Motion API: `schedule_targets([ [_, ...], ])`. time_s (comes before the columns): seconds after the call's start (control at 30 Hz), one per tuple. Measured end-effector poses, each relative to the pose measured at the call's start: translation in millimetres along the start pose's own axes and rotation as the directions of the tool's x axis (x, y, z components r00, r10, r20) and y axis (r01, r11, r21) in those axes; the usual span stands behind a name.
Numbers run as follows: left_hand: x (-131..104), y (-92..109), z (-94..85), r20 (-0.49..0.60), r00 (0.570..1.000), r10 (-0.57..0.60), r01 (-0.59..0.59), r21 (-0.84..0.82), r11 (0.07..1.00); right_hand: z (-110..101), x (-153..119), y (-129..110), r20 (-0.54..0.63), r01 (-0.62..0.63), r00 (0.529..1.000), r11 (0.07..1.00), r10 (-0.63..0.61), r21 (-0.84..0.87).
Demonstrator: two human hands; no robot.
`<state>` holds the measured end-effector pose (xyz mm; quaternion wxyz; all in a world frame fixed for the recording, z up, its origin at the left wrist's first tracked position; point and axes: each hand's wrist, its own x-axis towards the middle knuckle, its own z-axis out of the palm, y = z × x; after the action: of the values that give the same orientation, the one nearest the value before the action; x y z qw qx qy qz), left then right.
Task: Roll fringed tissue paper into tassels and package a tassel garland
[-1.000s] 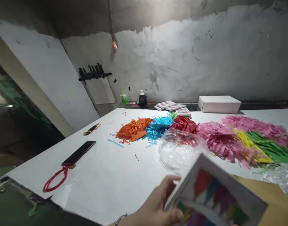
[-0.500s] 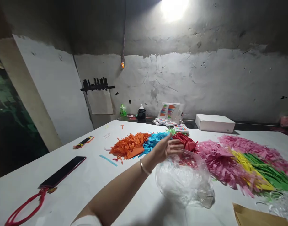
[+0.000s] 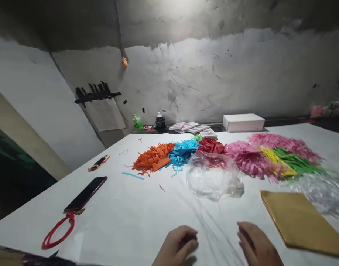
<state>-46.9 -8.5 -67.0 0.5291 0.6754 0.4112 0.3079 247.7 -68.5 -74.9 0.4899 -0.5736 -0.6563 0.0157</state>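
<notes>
My left hand (image 3: 180, 244) is low over the near part of the white table (image 3: 125, 221). Its fingers are curled, with a gap to the thumb, and nothing shows in them. To its right is my right hand (image 3: 256, 242), fingers stretched forward and apart from the thumb, also without a visible object. Faint streaks run across the surface between the hands; I cannot tell what they are. Beyond the hands lies a crumpled clear plastic bag (image 3: 213, 181). A brown paper envelope or folder (image 3: 302, 218) lies right of my right hand.
Fringed paper bundles lie across the table: orange (image 3: 153, 157), blue (image 3: 183, 151), red (image 3: 211, 146), pink (image 3: 247, 157), yellow (image 3: 277, 160), green (image 3: 294, 160). A phone (image 3: 86, 194) with a red strap is left. White box (image 3: 243, 123) and flat packets (image 3: 188, 127) sit along the back.
My left hand has drawn back from above the plastic bag to the near table. My right hand has come into view. The packet tilted upright at the back now lies flat among the others.
</notes>
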Motion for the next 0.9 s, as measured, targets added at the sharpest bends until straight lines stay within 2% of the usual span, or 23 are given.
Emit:
schedule_targets([
  [0.07, -1.5, 6.8, 5.5, -0.052, 0.999, 0.006, -0.005, 0.009, 1.000, -4.9, -1.7, -0.5, 0.014, -0.088, 0.996, 0.995, 0.087, 0.041],
  [0.17, 0.7, 17.9, 8.5, -0.087, 0.994, -0.065, 0.056, -0.095, 0.994, -12.8, -1.2, -3.4, 0.041, -0.227, 0.974, 0.971, 0.224, 0.077],
  [0.3, 1.5, 25.8, 7.6, -0.088, 0.988, -0.126, 0.111, -0.154, 0.982, -16.7, -1.2, 1.6, 0.073, -0.395, 0.919, 0.902, 0.388, 0.176],
  [0.4, -0.4, 29.9, 7.5, -0.113, 0.985, -0.134, 0.114, -0.167, 0.979, -15.4, -3.3, 9.0, 0.113, -0.477, 0.878, 0.838, 0.464, 0.266],
  [0.67, 2.1, 32.8, 8.5, -0.186, 0.974, -0.127, 0.082, -0.231, 0.970, -17.0, -3.5, 10.7, 0.239, -0.549, 0.836, 0.727, 0.495, 0.413],
  [0.9, 3.3, 33.7, 13.0, -0.223, 0.968, -0.115, 0.052, -0.270, 0.962, -22.9, -3.6, 8.3, 0.258, -0.534, 0.845, 0.710, 0.469, 0.459],
])
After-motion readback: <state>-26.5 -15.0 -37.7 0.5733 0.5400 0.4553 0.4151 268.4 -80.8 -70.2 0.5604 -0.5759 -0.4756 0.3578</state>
